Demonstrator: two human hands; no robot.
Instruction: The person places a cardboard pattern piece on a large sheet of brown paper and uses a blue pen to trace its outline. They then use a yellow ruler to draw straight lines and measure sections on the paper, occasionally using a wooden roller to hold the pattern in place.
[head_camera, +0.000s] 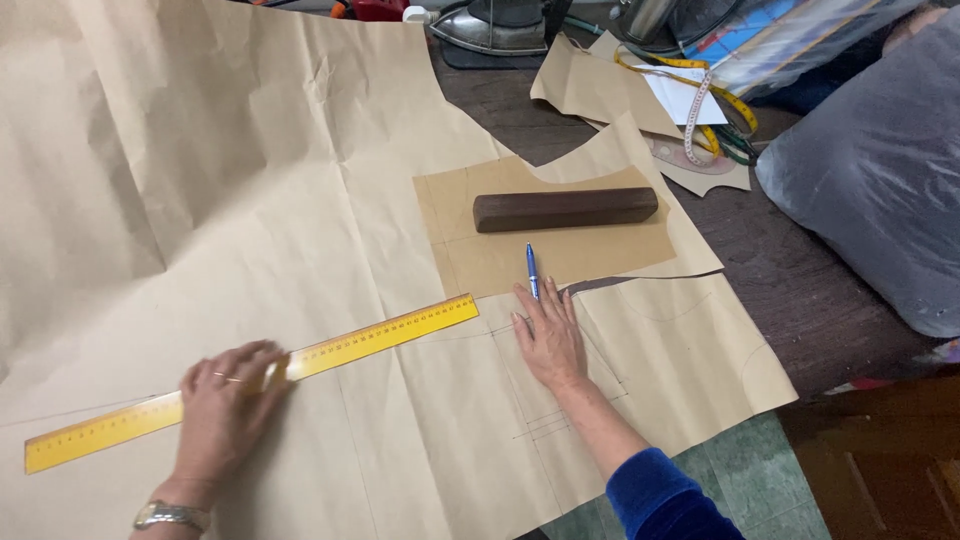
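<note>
A large sheet of tan pattern paper (250, 200) covers the table. My left hand (225, 405) presses down on a long yellow ruler (380, 330) that lies diagonally across the paper. My right hand (548, 335) rests flat on the paper with fingers together, its fingertips just below a blue pen (532, 270). The pen lies on a darker tan pattern piece (470, 260), which is weighted by a dark wooden block (565, 209). Faint pencil lines run under and beside my right hand.
A clothes iron (495, 25) stands at the table's far edge. Paper scraps (590, 90) and a yellow measuring tape (715, 110) lie at the back right. A grey plastic-wrapped bundle (880, 180) sits at the right. Green floor (740, 480) shows below the table edge.
</note>
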